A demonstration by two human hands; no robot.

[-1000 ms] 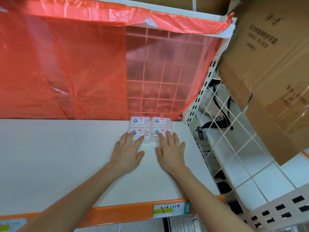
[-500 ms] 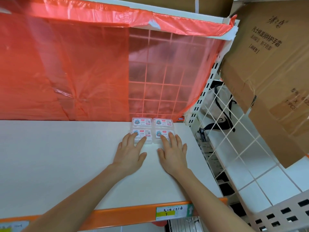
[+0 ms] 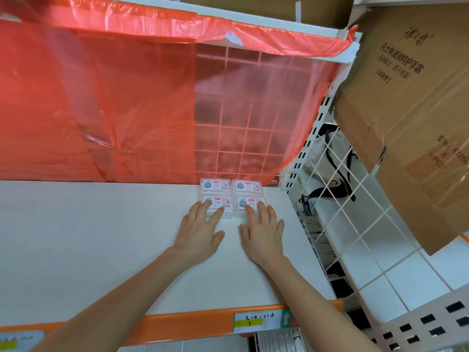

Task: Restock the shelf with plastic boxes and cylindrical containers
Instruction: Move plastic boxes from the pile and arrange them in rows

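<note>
Plastic boxes (image 3: 218, 186), four in a two-by-two block, sit at the back right of the white shelf (image 3: 88, 237), against the red plastic sheet (image 3: 101, 110). The left hand (image 3: 199, 232) lies flat, straight fingers resting on the front-left box; the right hand (image 3: 264, 232) likewise on the front-right box. Both hands grip nothing.

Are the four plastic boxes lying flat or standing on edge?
Lying flat: the boxes show labelled lids facing up, in two rows on the shelf.
</note>
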